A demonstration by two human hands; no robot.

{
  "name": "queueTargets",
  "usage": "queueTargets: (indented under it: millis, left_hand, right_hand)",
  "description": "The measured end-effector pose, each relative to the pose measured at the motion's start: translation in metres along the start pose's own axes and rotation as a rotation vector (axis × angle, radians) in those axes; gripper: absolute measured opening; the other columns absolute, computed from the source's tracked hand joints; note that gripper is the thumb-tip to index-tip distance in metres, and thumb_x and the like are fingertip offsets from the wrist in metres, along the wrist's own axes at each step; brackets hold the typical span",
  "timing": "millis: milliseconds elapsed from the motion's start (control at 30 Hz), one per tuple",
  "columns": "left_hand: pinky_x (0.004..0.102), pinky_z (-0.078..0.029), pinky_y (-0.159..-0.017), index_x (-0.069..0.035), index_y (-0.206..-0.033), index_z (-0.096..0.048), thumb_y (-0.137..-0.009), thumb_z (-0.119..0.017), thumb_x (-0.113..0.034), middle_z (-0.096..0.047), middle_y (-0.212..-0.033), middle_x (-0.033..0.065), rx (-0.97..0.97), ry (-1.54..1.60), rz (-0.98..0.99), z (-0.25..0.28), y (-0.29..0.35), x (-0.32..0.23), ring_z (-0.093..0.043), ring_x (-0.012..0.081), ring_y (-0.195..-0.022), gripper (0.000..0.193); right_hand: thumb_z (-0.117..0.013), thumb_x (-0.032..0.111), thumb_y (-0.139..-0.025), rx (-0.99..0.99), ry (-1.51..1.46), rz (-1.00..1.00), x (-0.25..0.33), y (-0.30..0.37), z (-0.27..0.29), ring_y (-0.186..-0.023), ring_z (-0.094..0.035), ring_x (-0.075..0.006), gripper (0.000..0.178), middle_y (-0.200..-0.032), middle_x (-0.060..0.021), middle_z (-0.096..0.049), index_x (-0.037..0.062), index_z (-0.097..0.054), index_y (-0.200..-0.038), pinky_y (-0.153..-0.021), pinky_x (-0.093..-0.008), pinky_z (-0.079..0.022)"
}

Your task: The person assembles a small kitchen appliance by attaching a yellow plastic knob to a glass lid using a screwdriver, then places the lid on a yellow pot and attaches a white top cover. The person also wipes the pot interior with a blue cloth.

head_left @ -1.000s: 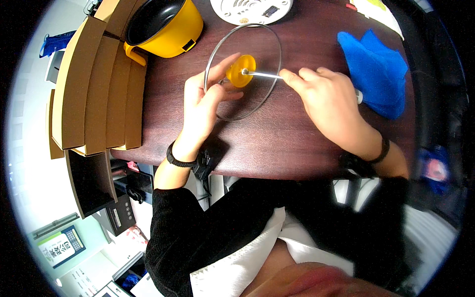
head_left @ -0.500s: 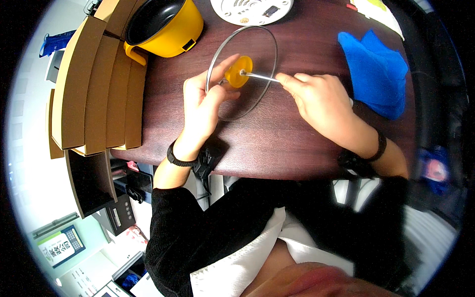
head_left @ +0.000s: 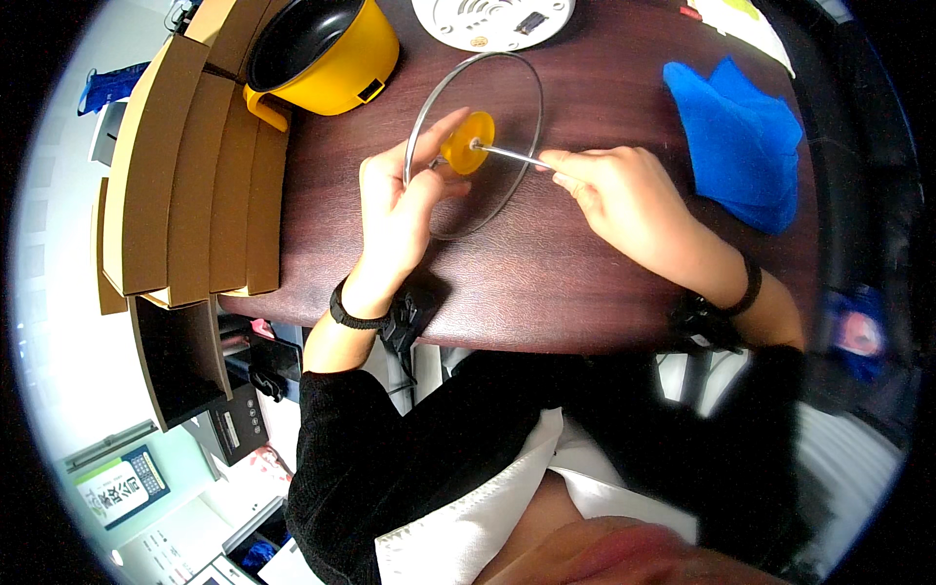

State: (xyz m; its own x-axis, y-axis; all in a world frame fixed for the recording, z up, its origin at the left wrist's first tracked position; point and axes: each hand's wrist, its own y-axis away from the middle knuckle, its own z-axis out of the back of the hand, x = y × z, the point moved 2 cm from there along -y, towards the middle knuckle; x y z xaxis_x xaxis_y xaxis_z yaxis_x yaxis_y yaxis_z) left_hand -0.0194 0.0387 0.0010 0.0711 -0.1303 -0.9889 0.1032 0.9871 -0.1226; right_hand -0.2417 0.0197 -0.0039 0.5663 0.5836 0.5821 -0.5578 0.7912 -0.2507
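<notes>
A clear glass pot lid (head_left: 539, 109) with a metal rim stands tilted on edge above the table, left of the middle. At its centre is a yellow round knob (head_left: 472, 143). My left hand (head_left: 395, 200) grips the lid, its thumb and fingers curled about the knob and rim. From the right, my right hand (head_left: 629, 200) pinches a thin metal screwdriver (head_left: 512, 154), whose tip meets the knob's centre. The screwdriver's handle is hidden inside my fingers.
A yellow pot (head_left: 341, 68) with a black inside stands at the back left, beside stacked cardboard flaps (head_left: 185, 175). A white round base (head_left: 492, 19) lies at the back. On the right is a crumpled blue cloth (head_left: 741, 151). The dark wooden table (head_left: 546, 283) ends near my body.
Fingers of my right hand have shifted slightly on the screwdriver, whose tip stays at the knob's centre. The lid and my left hand have barely moved.
</notes>
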Motion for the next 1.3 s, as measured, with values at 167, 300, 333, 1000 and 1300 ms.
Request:
queueTargets:
  millis: [167,300,333,1000,1300]
  left_hand:
    - [0.0275,-0.056,-0.073,0.003,-0.128,-0.055,-0.078,-0.042,-0.002,-0.066,-0.112,0.0172,0.014,-0.010,-0.011,0.001,0.000,0.001,-0.066,0.0155,-0.082,0.052]
    - [0.0276,-0.056,-0.073,0.003,-0.128,-0.055,-0.078,-0.042,-0.002,-0.066,-0.112,0.0172,0.002,-0.007,-0.016,0.000,0.000,0.000,-0.067,0.0157,-0.082,0.052]
    - [0.0277,-0.056,-0.073,0.003,-0.128,-0.056,-0.078,-0.042,-0.002,-0.066,-0.111,0.0172,0.002,-0.007,-0.018,0.000,0.000,0.000,-0.067,0.0158,-0.082,0.052]
    - [0.0277,-0.056,-0.073,0.005,-0.127,-0.056,-0.077,-0.042,-0.001,-0.067,-0.110,0.0173,-0.009,-0.028,-0.026,0.000,0.000,0.001,-0.067,0.0165,-0.081,0.052]
    - [0.0283,-0.056,-0.073,0.004,-0.127,-0.056,-0.077,-0.042,-0.002,-0.066,-0.111,0.0184,-0.012,-0.009,-0.025,0.000,-0.001,0.001,-0.067,0.0163,-0.081,0.052]
  right_hand:
    - [-0.059,0.010,-0.086,0.037,-0.079,-0.067,0.000,-0.001,0.001,-0.067,-0.065,-0.0357,0.016,-0.079,-0.0199,-0.066,0.0054,-0.070,-0.097,-0.062,-0.0440,-0.053]
    - [-0.057,0.009,-0.087,0.078,-0.120,-0.113,0.004,-0.002,0.005,-0.070,-0.065,-0.0359,0.016,-0.081,-0.0192,-0.066,0.0057,-0.070,-0.097,-0.064,-0.0434,-0.053]
    - [-0.057,0.009,-0.087,0.084,-0.134,-0.122,0.004,-0.003,0.005,-0.071,-0.065,-0.0360,0.016,-0.082,-0.0193,-0.066,0.0055,-0.070,-0.097,-0.064,-0.0432,-0.053]
    - [-0.057,0.010,-0.091,0.192,-0.408,-0.210,-0.005,-0.006,-0.006,-0.076,-0.067,-0.0319,0.017,-0.086,-0.0214,-0.066,0.0024,-0.068,-0.101,-0.067,-0.0373,-0.050]
    - [-0.058,0.012,-0.091,0.389,-0.608,-0.432,-0.004,-0.008,-0.005,-0.067,-0.065,-0.0227,0.017,-0.081,-0.0204,-0.066,0.0023,-0.068,-0.101,-0.063,-0.0337,-0.049]
